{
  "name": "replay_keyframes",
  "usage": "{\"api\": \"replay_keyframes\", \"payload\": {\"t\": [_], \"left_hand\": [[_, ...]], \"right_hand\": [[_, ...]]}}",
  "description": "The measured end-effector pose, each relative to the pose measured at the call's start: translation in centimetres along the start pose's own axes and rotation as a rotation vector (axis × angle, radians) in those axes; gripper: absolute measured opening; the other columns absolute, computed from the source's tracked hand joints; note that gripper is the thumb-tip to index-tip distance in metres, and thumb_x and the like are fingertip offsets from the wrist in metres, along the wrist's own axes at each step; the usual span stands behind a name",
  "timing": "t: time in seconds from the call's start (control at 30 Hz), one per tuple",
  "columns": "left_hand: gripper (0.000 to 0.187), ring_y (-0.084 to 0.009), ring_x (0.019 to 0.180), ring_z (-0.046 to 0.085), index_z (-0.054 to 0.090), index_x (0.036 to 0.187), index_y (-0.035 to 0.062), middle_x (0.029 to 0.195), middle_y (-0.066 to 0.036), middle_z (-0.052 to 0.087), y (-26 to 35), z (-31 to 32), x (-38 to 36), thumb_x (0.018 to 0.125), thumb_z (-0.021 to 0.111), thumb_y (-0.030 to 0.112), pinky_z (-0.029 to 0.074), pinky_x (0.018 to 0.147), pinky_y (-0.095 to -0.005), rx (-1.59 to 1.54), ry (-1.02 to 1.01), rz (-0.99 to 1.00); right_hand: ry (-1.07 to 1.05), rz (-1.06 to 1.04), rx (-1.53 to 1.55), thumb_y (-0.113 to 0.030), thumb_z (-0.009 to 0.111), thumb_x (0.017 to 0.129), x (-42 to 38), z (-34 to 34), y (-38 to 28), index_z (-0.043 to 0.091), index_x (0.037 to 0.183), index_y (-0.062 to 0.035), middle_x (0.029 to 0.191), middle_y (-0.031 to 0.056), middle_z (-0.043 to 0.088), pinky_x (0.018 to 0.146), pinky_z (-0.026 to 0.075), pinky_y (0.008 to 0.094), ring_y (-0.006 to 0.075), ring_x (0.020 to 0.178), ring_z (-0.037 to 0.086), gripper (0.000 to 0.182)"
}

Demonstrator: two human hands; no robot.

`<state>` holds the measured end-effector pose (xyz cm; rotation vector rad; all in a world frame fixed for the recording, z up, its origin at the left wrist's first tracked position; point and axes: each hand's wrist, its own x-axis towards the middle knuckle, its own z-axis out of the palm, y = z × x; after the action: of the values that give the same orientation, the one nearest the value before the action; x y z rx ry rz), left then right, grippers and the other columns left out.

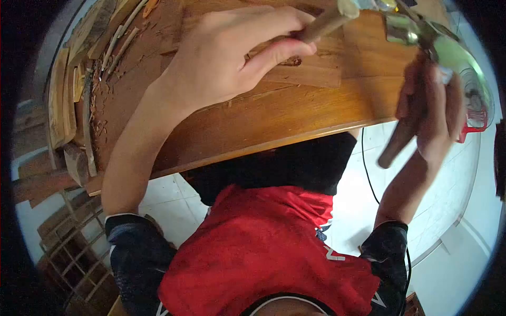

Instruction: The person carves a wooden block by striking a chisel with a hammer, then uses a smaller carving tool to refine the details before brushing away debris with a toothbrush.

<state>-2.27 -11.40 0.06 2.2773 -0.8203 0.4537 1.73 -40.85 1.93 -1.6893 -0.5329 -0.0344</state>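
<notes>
My left hand (pixel 237 50) is closed around a round wooden stick (pixel 334 18), held above the table with its cut end pointing to the upper right. In my right hand (pixel 437 105), off the table's right side, is a hammer, its wooden handle (pixel 396 145) sticking out below the fist. The shiny metal hammer head (pixel 406 32) is raised to the right of the stick, apart from it. Motion smears the right hand a little. A flat wooden board (pixel 321 76) lies on the table under my left hand.
Thin sticks (pixel 120 50), rough wood strips (pixel 63 100) and shavings lie along the left of the wooden table (pixel 253 134). Its front edge is close to my body. A clear thing with a red part (pixel 476 120) stands at far right. A black cable (pixel 367 166) hangs below.
</notes>
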Motion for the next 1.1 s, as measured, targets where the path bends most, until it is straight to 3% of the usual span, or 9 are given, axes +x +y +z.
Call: {"api": "replay_keyframes", "payload": {"t": [0.2,0.3,0.43,0.53,0.67,0.8,0.9,0.93,1.1], "left_hand": [[0.013,-0.0265,0.088,0.075,0.071,0.105,-0.0003,0.096,-0.011,0.075,-0.8,0.4,-0.4,0.093,0.071,0.007,0.058,0.08,-0.0351,0.017,0.057,0.021],[0.014,-0.0282,0.089,0.074,0.072,0.105,0.001,0.096,-0.011,0.075,-0.8,0.4,-0.7,0.093,0.072,0.009,0.058,0.08,-0.0365,0.024,0.047,0.019],[0.015,-0.0292,0.09,0.075,0.072,0.106,0.0031,0.098,-0.011,0.075,0.0,1.0,0.2,0.093,0.072,0.011,0.058,0.079,-0.0374,0.081,0.111,0.049],[0.016,-0.0298,0.09,0.075,0.072,0.107,0.0036,0.098,-0.011,0.076,0.3,0.8,0.3,0.094,0.071,0.012,0.058,0.079,-0.0375,0.06,0.101,0.034],[0.017,-0.03,0.091,0.074,0.071,0.109,0.0036,0.099,-0.011,0.075,-0.2,0.9,0.0,0.094,0.071,0.012,0.058,0.08,-0.0378,0.013,0.079,0.019],[0.016,-0.0303,0.092,0.074,0.071,0.109,0.0031,0.098,-0.011,0.075,0.4,0.9,0.4,0.096,0.069,0.012,0.058,0.08,-0.0374,0.021,0.073,0.031],[0.015,-0.028,0.09,0.074,0.07,0.108,0.0021,0.096,-0.011,0.075,0.1,1.0,0.4,0.097,0.067,0.012,0.057,0.08,-0.0356,0.061,0.096,0.022],[0.015,-0.0268,0.09,0.074,0.07,0.108,0.0017,0.095,-0.011,0.075,0.0,1.1,0.6,0.098,0.066,0.012,0.057,0.08,-0.0349,0.079,0.109,0.024],[0.018,-0.0161,0.09,0.073,0.067,0.11,-0.0009,0.094,-0.008,0.075,-0.1,0.8,0.8,0.104,0.06,0.015,0.055,0.082,-0.0312,-0.145,0.052,-0.203]], "right_hand": [[0.067,-0.266,-0.463,-0.024,0.058,0.106,1.0,1.0,-8.2,0.063,0.123,0.0025,0.084,0.008,0.066,0.054,0.043,0.0228,0.0087,0.059,0.054,0.032],[-0.264,-0.451,-1.06,-0.017,0.072,0.098,2.1,1.0,-9.0,0.066,0.123,0.0039,0.08,0.001,0.065,0.057,0.042,0.0219,0.0074,0.066,0.057,0.033],[0.179,-0.134,-0.57,-0.016,0.073,0.098,-0.6,2.2,-11.6,0.065,0.125,0.0042,0.076,0.0021,0.064,0.055,0.038,0.0201,0.0038,0.064,0.051,0.035],[-0.165,-0.31,-0.906,-0.021,0.068,0.101,0.5,0.6,-11.1,0.065,0.126,0.0042,0.076,0.0003,0.063,0.053,0.037,0.0201,0.0037,0.063,0.052,0.035],[0.165,-0.241,-0.689,-0.025,0.063,0.104,-1.3,1.8,-11.7,0.064,0.129,0.0043,0.08,0.0037,0.068,0.054,0.04,0.0198,0.0043,0.061,0.054,0.039],[-0.218,-0.498,-0.891,-0.025,0.064,0.104,0.5,0.1,-9.6,0.062,0.131,0.0035,0.077,0.0027,0.066,0.052,0.039,0.0225,0.0039,0.059,0.052,0.04],[-0.177,-0.168,-0.662,-0.026,0.062,0.105,0.3,-0.1,-11.1,0.06,0.133,0.0038,0.073,0.001,0.062,0.047,0.035,0.0216,0.0036,0.054,0.048,0.04],[-0.092,-0.181,-0.503,-0.027,0.06,0.107,0.5,-0.3,-10.0,0.061,0.13,0.0028,0.074,0.0014,0.061,0.046,0.033,0.0206,0.0029,0.053,0.046,0.038],[-0.153,-0.126,-0.528,-0.026,0.055,0.109,0.6,-0.6,-8.0,0.062,0.12,0.0018,0.073,0.0001,0.058,0.045,0.033,0.0209,0.0024,0.052,0.045,0.031]]}}
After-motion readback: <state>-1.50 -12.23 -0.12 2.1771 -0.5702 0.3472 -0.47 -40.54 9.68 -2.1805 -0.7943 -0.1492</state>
